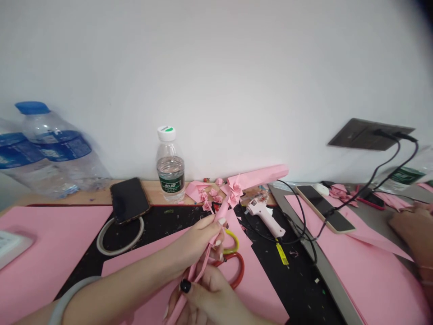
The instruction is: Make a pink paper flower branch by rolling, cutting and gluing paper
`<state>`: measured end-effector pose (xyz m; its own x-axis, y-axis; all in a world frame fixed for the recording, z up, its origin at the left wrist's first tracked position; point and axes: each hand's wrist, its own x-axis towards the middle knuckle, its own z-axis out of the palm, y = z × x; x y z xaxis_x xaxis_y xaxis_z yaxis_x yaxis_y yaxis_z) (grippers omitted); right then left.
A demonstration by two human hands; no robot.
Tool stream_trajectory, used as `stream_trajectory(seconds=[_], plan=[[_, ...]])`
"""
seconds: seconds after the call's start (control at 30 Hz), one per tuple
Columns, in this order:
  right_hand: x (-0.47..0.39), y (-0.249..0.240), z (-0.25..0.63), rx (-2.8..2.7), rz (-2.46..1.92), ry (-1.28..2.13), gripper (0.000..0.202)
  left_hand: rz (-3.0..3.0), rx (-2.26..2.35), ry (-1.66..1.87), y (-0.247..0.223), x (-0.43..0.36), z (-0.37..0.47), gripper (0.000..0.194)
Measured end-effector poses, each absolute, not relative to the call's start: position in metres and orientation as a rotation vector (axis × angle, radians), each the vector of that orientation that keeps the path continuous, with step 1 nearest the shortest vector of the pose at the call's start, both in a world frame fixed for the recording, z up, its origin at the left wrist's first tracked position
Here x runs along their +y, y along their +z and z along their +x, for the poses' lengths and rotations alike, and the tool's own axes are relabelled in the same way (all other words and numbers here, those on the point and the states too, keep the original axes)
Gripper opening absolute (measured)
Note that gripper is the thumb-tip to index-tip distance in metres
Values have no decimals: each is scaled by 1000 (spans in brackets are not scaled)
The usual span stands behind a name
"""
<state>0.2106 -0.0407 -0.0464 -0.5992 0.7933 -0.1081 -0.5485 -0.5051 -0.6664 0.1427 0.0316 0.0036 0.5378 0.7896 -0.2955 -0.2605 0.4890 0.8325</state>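
Observation:
Both my hands are closed around a pink paper flower stem (pixel 221 211), a thin rolled tube with small folded flowers (pixel 235 190) near its upper end. My left hand (pixel 204 232) grips it partway up. Lower down, my right hand (pixel 213 291) pinches the tube and a narrow paper strip (pixel 204 262) beside it, the black-nailed thumb on top. Some of my fingers are hidden behind the paper. Beneath my hands lies a pink paper sheet (pixel 260 289). A yellow scissor handle (pixel 233 243) and a red scissor handle (pixel 241 271) lie on it; their blades are hidden.
A pink glue gun (pixel 267 219) with a black cable lies to the right. A water bottle (pixel 171 174), black phone (pixel 130 199) and tape ring (pixel 101 239) stand or lie left of centre. Another person's hand (pixel 414 230) is at far right, near a phone (pixel 326 210).

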Motion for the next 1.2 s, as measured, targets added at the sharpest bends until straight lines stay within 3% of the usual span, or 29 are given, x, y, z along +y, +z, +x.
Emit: stream_trajectory(seconds=[0.17,0.6,0.9,1.2], plan=[[-39,-44,216,-739,-562,2107,43,861,756,708,0,33,143,31],[-44,-44,218,-633,-844,2135,64,978,899,582,21,16,130,34],[-45,-37,217,-611,-946,2153,64,933,959,594,13,11,130,33],[-47,-47,219,-616,-972,2135,81,915,975,572,10,5,128,34]])
